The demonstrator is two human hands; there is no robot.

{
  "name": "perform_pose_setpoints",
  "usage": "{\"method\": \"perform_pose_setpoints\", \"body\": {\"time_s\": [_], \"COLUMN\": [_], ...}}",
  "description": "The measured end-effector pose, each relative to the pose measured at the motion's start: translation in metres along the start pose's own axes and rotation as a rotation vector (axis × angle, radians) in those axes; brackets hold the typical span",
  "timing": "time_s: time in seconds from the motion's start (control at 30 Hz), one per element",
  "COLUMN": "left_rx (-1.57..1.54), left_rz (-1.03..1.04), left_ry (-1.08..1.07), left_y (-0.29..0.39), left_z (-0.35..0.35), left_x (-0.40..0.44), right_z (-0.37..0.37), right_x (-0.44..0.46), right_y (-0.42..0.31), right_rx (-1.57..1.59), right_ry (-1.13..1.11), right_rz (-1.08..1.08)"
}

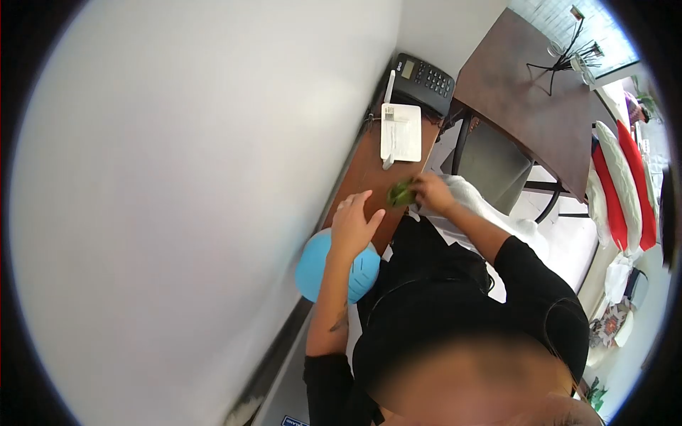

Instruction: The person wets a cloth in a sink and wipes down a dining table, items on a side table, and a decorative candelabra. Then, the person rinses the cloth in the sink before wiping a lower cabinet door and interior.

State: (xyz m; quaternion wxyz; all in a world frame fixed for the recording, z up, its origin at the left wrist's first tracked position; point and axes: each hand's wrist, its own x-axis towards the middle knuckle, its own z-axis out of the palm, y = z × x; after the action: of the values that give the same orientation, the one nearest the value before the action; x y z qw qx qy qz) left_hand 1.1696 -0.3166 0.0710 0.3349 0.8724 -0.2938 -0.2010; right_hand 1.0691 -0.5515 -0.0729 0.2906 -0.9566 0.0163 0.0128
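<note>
My right hand [432, 193] is closed on a small green object [401, 193], which is blurred, so its kind cannot be made out. It is held at the right edge of a narrow brown wooden shelf [362, 170]. To its left, my left hand [353, 224] reaches over the shelf with fingers stretched and thumb apart, holding nothing that I can see. Beneath my left wrist and forearm sits a light blue rounded object [316, 266] with a paler top and short dark marks on its side. My forearm hides part of it.
A white router [401, 133] with antennas lies farther along the shelf, before a black desk phone [424, 84]. A white wall [213, 177] borders the left. On the right are a grey chair [490, 163], a dark wooden table [529, 92] and red and white cushions [625, 184].
</note>
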Motion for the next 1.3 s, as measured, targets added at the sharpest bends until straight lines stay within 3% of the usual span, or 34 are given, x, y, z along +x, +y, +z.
{"method": "perform_pose_setpoints", "body": {"time_s": [0.03,0.1,0.2,0.27,0.37,0.4,0.5,0.57,0.67,0.73,0.8,0.93,1.0,1.23,1.3], "left_rx": [0.060,0.069,0.059,0.048,-0.225,-0.215,-0.229,-0.331,-0.418,-0.702,-0.752,-0.951,-0.967,-0.691,-0.466], "left_rz": [-0.061,-0.123,-0.228,-0.268,-0.439,-0.442,-0.395,-0.416,-0.401,-0.615,-0.667,-0.778,-0.778,-0.836,-0.479], "left_ry": [-0.132,-0.169,-0.159,-0.130,-0.085,-0.088,0.128,0.127,0.145,0.096,0.090,0.070,0.043,-0.117,-0.168], "left_y": [-0.003,-0.013,-0.029,-0.032,-0.026,-0.029,-0.039,-0.049,-0.066,-0.063,-0.069,-0.098,-0.107,-0.100,-0.102], "left_z": [0.012,0.037,0.074,0.091,0.103,0.109,0.117,0.116,0.109,0.093,0.080,0.060,0.045,0.041,0.047], "left_x": [0.018,0.049,0.084,0.100,0.117,0.119,0.117,0.112,0.105,0.095,0.082,0.055,0.043,0.032,0.027], "right_z": [-0.007,-0.050,-0.104,-0.102,-0.056,-0.050,-0.042,-0.058,-0.062,-0.061,-0.065,-0.047,-0.039,-0.003,-0.001], "right_x": [0.007,0.030,0.062,0.081,0.104,0.106,0.140,0.162,0.164,0.145,0.121,0.073,0.059,0.170,0.181], "right_y": [0.024,0.050,0.044,0.028,0.017,0.006,0.019,0.026,0.037,0.040,0.044,0.053,0.052,0.040,0.037], "right_rx": [-0.017,-0.173,0.172,0.246,-0.022,-0.120,-0.294,-0.351,-0.338,-0.276,-0.137,-0.117,-0.292,-0.262,-0.290], "right_ry": [0.075,0.109,0.331,0.430,0.143,0.083,0.195,0.262,0.216,0.241,0.134,0.127,0.025,0.157,0.222], "right_rz": [0.081,0.273,0.402,0.164,-0.291,-0.321,-0.231,-0.054,-0.009,-0.053,0.089,0.069,-0.249,-0.129,-0.103]}}
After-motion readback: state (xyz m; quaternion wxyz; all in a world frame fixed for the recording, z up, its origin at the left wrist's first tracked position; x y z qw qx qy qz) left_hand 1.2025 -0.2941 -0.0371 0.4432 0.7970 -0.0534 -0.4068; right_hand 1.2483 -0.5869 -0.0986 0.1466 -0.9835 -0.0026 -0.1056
